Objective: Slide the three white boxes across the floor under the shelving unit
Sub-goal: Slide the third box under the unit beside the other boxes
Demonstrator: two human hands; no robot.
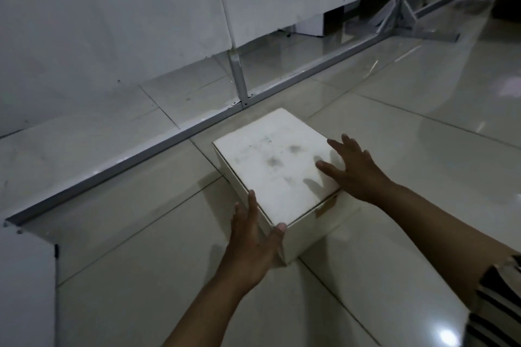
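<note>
One white box [275,169] with a smudged lid sits on the tiled floor in front of the shelving unit's grey metal base rail [158,146]. My left hand [255,242] presses against the box's near-left corner, thumb on the lid edge, fingers along the left side. My right hand [355,169] lies flat on the lid's right edge with fingers spread. No other white box is in view. The shelving unit's white panel [112,22] rises behind the rail, with a low gap under it.
A vertical metal post [238,76] stands on the rail just beyond the box. Further right, metal frame legs [406,8] and dark items sit under the unit. A white panel [25,284] fills the lower left. Glossy floor tiles [423,121] spread to the right.
</note>
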